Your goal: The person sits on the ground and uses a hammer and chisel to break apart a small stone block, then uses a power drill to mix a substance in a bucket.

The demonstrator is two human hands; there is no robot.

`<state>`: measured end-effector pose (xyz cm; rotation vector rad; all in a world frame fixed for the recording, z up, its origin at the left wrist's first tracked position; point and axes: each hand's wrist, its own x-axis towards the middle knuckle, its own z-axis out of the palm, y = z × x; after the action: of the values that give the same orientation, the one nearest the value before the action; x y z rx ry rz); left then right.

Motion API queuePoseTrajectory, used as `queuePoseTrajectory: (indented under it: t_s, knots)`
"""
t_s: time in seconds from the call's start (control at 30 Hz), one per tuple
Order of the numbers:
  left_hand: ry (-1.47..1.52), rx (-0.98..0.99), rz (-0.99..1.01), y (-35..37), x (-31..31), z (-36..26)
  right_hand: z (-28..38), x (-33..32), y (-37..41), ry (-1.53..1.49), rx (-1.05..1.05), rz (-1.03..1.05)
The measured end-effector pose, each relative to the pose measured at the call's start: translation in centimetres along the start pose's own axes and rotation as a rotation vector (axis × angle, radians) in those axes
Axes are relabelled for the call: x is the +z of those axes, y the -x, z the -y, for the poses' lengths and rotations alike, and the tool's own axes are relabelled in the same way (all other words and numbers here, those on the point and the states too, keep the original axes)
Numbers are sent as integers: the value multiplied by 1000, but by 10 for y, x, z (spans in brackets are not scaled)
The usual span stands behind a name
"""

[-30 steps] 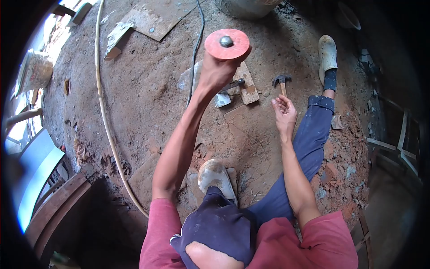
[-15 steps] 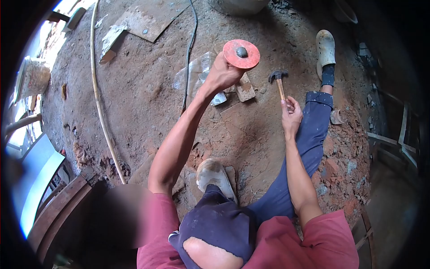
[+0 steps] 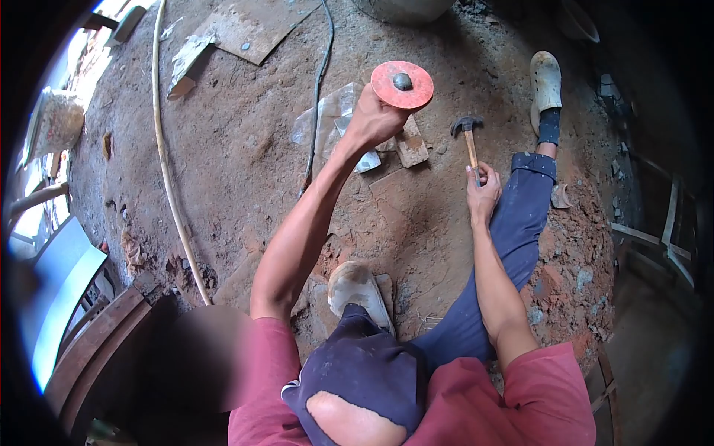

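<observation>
My left hand (image 3: pixel 375 119) is closed around a tool that looks like a chisel with a round red hand guard (image 3: pixel 383 85). Its dark steel striking end (image 3: pixel 402 81) sticks up through the guard, while the tool's lower part is hidden. Under that hand lie a tan block (image 3: pixel 411 143) and a clear plastic sheet (image 3: pixel 302 128). Farther right, my right hand (image 3: pixel 485 192) grips a claw hammer (image 3: pixel 470 141) near the bottom of its wooden handle. The dark hammer head points away from me, apart from the block and the chisel.
Bare dirt (image 3: pixel 238 163) spreads around my feet. A long pale pole (image 3: pixel 166 163) and a dark cable (image 3: pixel 318 82) lie on the left. A flat board (image 3: pixel 253 33) and a bucket (image 3: pixel 398 9) are farther off. Broken reddish rubble (image 3: pixel 569 275) is beside my outstretched leg.
The view has shifted slightly. Both hands keep their tools in almost the same places, and the hammer handle's lower end now shows beneath the fingers of my right hand.
</observation>
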<state>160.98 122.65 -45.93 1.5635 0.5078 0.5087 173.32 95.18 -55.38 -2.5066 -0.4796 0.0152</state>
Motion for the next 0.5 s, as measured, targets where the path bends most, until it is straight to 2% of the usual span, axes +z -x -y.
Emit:
queuePoseTrajectory:
  t_s: [0.17,0.3,0.5]
  knots:
    - [-1,6,-13,1,0,-1,3,6,-4,-7,34,23]
    - [47,88,-25,-3,5,13,1,12,-8,28,3,4]
    - [15,76,-8,0,6,4,0,19,-11,45,-35,-26]
